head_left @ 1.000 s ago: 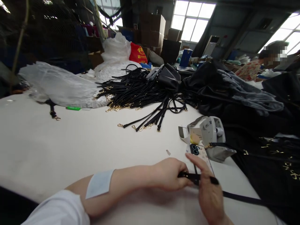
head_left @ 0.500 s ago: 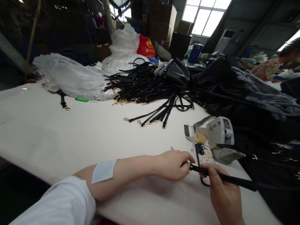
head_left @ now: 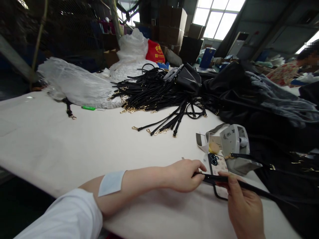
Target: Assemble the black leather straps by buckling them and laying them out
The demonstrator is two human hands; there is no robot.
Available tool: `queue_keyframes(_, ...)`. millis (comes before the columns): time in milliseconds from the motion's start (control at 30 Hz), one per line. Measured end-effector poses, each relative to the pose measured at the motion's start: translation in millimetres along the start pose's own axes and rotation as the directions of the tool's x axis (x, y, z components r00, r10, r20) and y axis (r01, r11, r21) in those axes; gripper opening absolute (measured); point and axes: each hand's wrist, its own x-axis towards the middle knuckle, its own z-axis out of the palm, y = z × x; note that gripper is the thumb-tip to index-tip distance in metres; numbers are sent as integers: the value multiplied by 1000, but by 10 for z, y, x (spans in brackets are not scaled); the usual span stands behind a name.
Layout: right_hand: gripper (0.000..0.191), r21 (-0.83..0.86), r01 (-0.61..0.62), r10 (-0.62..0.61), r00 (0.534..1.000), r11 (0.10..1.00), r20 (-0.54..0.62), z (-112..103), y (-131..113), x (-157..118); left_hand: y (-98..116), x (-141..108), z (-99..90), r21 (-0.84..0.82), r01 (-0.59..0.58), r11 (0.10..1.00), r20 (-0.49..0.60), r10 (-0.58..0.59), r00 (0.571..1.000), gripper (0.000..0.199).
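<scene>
A black strap (head_left: 259, 190) runs from the lower middle toward the right edge of the table. My left hand (head_left: 185, 175) grips its end, where a bit of gold metal shows between the fingers. Farther along, my right hand (head_left: 243, 199) pinches the strap between thumb and fingers. Under the strap lies a phone (head_left: 219, 162) in a patterned case with a black rim, partly covered by it. Beyond the hands, a large pile of black straps (head_left: 154, 88) with gold clasps spreads over the white table (head_left: 94, 142).
A grey-white dispenser (head_left: 233, 139) stands behind the phone. Black material (head_left: 269, 116) covers the right side. Clear plastic bags (head_left: 79, 81), a green object (head_left: 88, 108) and a short strap (head_left: 68, 108) are at the left. A person (head_left: 286, 71) is at the far right.
My right hand has slid a little to the right along the strap, exposing more of it between the hands. My left hand has hardly moved.
</scene>
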Motion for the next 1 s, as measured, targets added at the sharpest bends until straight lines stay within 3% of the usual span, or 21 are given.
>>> queue_keyframes(367,44,-37,-54,54,999,998,5,32,-97,-49,-61,1,-1,-27,-29,999,50,30,998,44)
queue_keyframes(867,38,-129,79,-74,996,988,46,40,-102,-76,-1,-41,-47,97,48,994,56,-54,997,58)
queue_keyframes(1000,37,-147,91,-83,995,985,59,72,-98,-56,32,-58,-149,107,166,980,225,-186,956,52)
